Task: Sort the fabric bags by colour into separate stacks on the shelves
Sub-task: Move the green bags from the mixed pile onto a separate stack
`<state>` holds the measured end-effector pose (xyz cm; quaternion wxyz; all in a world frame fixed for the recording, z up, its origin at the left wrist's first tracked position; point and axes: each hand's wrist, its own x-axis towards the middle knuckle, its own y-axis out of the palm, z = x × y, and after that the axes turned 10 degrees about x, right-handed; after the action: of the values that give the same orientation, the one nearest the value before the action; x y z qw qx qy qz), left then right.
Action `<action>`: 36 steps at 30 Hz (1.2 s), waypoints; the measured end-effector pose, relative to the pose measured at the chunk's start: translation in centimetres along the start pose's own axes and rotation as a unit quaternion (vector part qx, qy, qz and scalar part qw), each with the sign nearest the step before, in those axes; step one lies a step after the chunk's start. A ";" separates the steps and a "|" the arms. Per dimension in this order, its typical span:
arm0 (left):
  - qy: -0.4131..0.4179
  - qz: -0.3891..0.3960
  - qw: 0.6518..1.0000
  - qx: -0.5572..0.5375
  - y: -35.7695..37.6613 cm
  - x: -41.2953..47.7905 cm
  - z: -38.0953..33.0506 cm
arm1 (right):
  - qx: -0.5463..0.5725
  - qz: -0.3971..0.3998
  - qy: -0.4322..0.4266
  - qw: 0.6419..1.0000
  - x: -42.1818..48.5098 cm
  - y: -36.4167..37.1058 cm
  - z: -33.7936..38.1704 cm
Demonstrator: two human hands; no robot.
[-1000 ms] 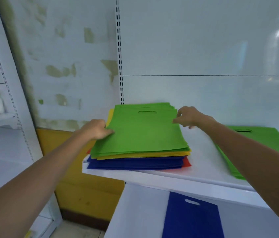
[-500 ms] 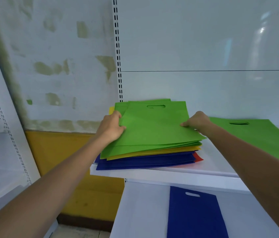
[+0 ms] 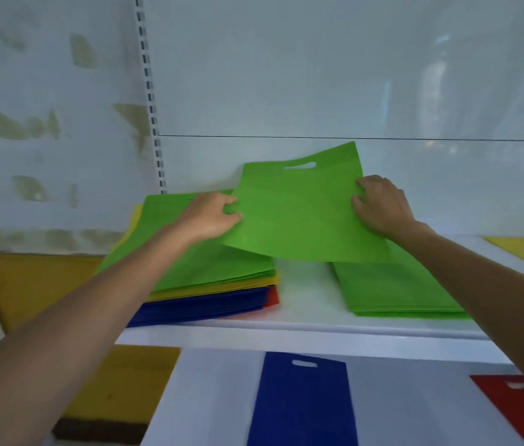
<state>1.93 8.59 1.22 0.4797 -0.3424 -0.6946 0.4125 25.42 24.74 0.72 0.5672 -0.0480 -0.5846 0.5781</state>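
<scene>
Now green bag [image 3: 299,214] is lifting off mixed pile [image 3: 209,284], left hand [image 3: 212,214] and right hand [image 3: 379,204] pinching its edges, probably heading toward green stack [image 3: 395,291].

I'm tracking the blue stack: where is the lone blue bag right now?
In the head view the blue bag lies flat on the lower shelf, bottom centre, below the mixed pile, a red bag to its right.

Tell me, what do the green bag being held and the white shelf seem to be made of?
Green bag: apparently thin non-woven fabric, matte; it curves softly between the left hand and right hand, with a die-cut handle slot. Shelf: probably painted metal, smooth, with a faint sheen along its front edge; plastic cannot be excluded.
</scene>
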 end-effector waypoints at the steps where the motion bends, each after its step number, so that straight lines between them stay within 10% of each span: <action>1: 0.002 -0.001 1.000 -0.005 0.2 0.6 -1.4 | -0.010 0.001 0.002 1.000 0.0 -0.8 -1.4; 21: -0.014 0.051 0.998 -0.023 12.5 -2.0 -16.4 | -0.072 0.296 0.117 0.945 -4.3 -2.2 -21.4; 36: -0.034 -0.022 0.999 -0.012 5.8 0.8 -14.6 | -0.054 0.229 0.077 0.969 -0.9 -3.8 -17.3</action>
<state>16.00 15.28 -0.80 0.4602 -0.3186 -0.7227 0.4055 40.43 33.61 -2.40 0.4596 -0.2555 -0.5431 0.6546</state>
